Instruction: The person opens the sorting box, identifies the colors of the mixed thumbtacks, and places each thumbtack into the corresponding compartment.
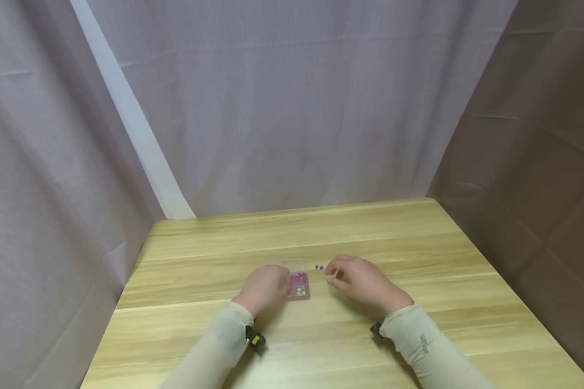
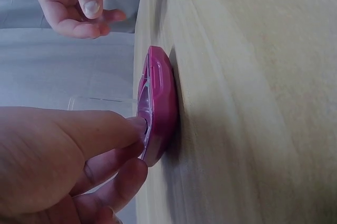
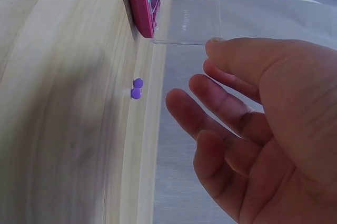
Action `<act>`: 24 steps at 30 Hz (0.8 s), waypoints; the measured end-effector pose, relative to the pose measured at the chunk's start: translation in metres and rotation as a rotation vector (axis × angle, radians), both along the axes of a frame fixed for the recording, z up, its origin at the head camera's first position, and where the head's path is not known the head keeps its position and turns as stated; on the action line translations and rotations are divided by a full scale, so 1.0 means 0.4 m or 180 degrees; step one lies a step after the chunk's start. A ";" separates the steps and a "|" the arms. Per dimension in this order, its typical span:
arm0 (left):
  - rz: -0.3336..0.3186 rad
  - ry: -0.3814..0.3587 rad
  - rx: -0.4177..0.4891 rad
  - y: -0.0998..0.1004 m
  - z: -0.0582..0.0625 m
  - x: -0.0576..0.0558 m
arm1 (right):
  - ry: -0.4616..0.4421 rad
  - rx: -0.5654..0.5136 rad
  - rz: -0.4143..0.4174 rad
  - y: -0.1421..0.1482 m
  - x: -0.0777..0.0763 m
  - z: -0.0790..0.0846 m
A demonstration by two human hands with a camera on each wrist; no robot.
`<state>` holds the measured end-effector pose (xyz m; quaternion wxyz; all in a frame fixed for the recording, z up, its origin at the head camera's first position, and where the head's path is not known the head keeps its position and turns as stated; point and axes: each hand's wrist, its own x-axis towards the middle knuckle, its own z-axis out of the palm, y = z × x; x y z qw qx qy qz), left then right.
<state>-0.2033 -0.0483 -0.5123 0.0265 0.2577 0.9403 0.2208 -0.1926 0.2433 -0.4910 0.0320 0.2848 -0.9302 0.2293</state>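
At the left, the left hand [image 1: 265,286] reaches over the pink box [image 2: 165,103] from its left side, with thumb and fingertips bent at the open compartments; whether a small piece is pinched there cannot be told. The box sits flat on the surface [image 1: 194,281], directly under and just right of those fingertips, and its clear lid [image 3: 192,29] is swung open on the side farther from the person. Pale and green pieces [image 1: 299,293] lie in a compartment to the right of the left fingertips. A sideways knock from that hand could shift the box or scatter these pieces.

Farther right, two purple pieces [image 3: 136,93] lie side by side, just left of the right hand [image 1: 362,281] and apart from the box. That hand is empty, fingers loosely bent. Being small and smooth-looking, the purple pieces could skid or roll if a fingertip lands off-centre.
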 end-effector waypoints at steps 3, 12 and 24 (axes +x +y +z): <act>0.0010 0.0013 -0.0045 0.000 0.003 0.002 | -0.0036 0.0009 0.0016 -0.002 0.003 0.002; 0.0059 0.0019 -0.0106 -0.005 -0.003 0.005 | -0.0055 0.0043 0.0042 -0.003 0.012 0.003; 0.0133 0.0007 -0.0135 -0.006 0.003 0.004 | -0.0016 0.0057 0.0086 -0.003 0.012 0.004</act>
